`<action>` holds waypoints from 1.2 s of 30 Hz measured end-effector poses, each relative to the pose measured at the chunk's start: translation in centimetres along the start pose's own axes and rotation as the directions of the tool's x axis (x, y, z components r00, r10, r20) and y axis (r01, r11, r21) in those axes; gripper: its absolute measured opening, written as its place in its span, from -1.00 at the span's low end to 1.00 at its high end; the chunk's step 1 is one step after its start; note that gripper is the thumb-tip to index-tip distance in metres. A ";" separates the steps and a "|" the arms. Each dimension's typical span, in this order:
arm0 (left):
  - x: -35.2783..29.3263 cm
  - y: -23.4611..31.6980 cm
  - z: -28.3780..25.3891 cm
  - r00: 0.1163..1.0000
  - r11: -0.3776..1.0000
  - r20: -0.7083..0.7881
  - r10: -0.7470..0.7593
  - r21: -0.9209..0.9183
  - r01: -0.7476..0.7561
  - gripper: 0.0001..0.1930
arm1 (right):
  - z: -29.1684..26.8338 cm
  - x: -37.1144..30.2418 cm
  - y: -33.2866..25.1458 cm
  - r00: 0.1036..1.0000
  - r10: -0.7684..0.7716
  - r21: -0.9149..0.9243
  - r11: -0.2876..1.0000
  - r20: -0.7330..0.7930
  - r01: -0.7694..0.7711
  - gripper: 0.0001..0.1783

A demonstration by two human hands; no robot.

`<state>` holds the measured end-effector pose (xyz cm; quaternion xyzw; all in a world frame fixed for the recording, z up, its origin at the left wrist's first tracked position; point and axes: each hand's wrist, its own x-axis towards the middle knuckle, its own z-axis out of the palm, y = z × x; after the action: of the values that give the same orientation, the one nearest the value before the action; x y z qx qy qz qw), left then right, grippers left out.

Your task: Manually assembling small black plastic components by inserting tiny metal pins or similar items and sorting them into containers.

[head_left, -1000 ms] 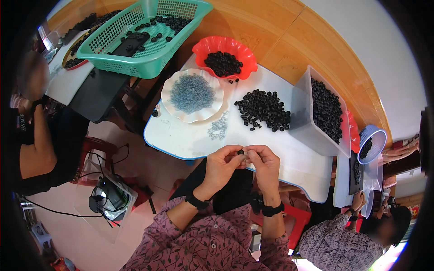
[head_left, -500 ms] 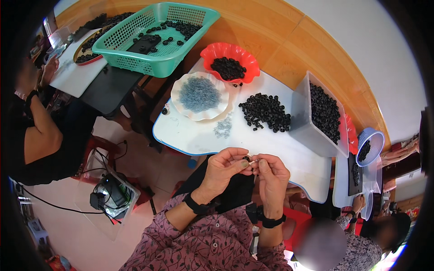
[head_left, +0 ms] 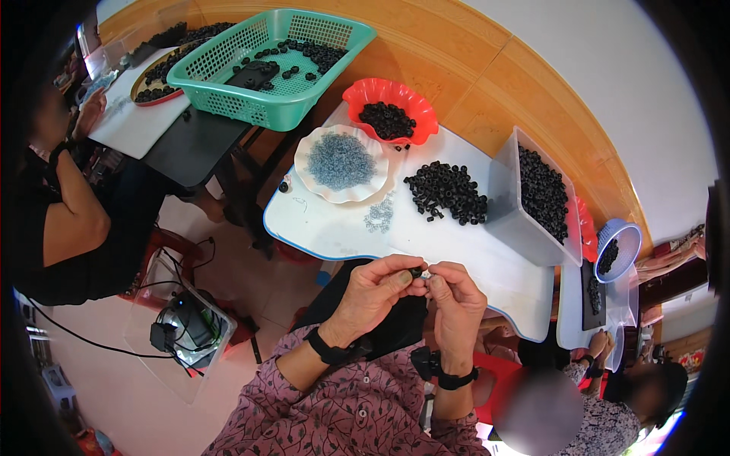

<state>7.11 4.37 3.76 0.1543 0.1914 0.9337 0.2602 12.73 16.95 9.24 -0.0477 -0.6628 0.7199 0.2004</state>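
Close together at the table's near edge, both my hands are pinching small pieces. My left hand (head_left: 372, 292) grips a small black ring-like part (head_left: 416, 271) between thumb and fingertips. Against it, my right hand (head_left: 456, 304) pinches a tiny pale piece, mostly covered by the fingers. Beyond them on the white table (head_left: 334, 234) lies a pile of black parts (head_left: 449, 194). A few small clear pieces (head_left: 378, 214) are scattered beside a white scalloped dish (head_left: 306, 173) full of more such pieces.
A red scalloped bowl (head_left: 426, 114) and a clear plastic box (head_left: 508, 220) hold black parts. At the far left, a green basket (head_left: 281, 114) stands on a black table (head_left: 194, 152) near a person's arm (head_left: 76, 228). Another person's hand (head_left: 601, 343) shows at right.
My fingertips have shifted slightly, and the black part now shows more clearly in my left hand. The whole view has tilted a little; the dishes and piles stay put.
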 end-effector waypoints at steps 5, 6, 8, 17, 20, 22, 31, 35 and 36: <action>-0.2 0.1 0.0 1.000 1.000 -0.008 -0.004 -0.007 0.004 -0.72 | 0.6 -0.2 -0.3 0.999 -0.032 -0.043 0.999 0.007 0.032 -0.85; -0.3 0.2 0.1 1.000 1.000 -0.014 -0.006 -0.006 0.006 -0.72 | 0.7 -0.2 -0.3 0.999 -0.030 -0.037 0.999 0.009 0.031 -0.85; -0.3 0.3 0.2 0.999 1.000 -0.045 -0.019 -0.006 0.018 -0.71 | 0.8 -0.3 -0.2 0.999 -0.030 -0.028 0.999 0.011 0.030 -0.85; -0.7 0.0 -0.8 0.998 0.997 -0.055 0.012 0.077 -0.007 -0.77 | 1.2 -0.5 0.2 0.999 -0.030 -0.136 0.990 0.015 0.032 -0.86; -0.8 0.0 -0.9 0.998 0.994 -0.043 0.034 0.104 -0.029 -0.79 | 1.5 -0.5 0.3 1.000 -0.013 -0.119 0.993 0.014 0.015 -0.85; -0.8 0.1 -1.0 0.998 0.990 -0.038 0.050 0.131 -0.044 -0.80 | 1.4 -0.5 0.3 0.999 -0.032 -0.160 0.986 0.037 0.038 -0.85; -1.1 0.5 -1.6 0.997 0.933 -0.028 0.067 0.357 -0.053 -0.81 | 0.8 0.2 -0.5 0.976 0.197 -0.119 0.975 0.088 -0.186 -0.83; -1.2 0.2 -1.9 0.998 0.961 -0.061 0.011 0.276 0.006 -0.81 | 1.1 0.3 -0.8 0.956 0.284 -0.083 0.957 0.075 -0.277 -0.83; -1.3 0.1 -1.9 0.997 0.972 -0.077 -0.005 0.234 0.023 -0.81 | 1.1 0.2 -0.7 0.956 0.283 -0.091 0.957 0.070 -0.277 -0.84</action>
<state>7.38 3.06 1.88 0.1468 0.3112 0.9080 0.2392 12.31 16.06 10.13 -0.1192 -0.6853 0.7153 0.0667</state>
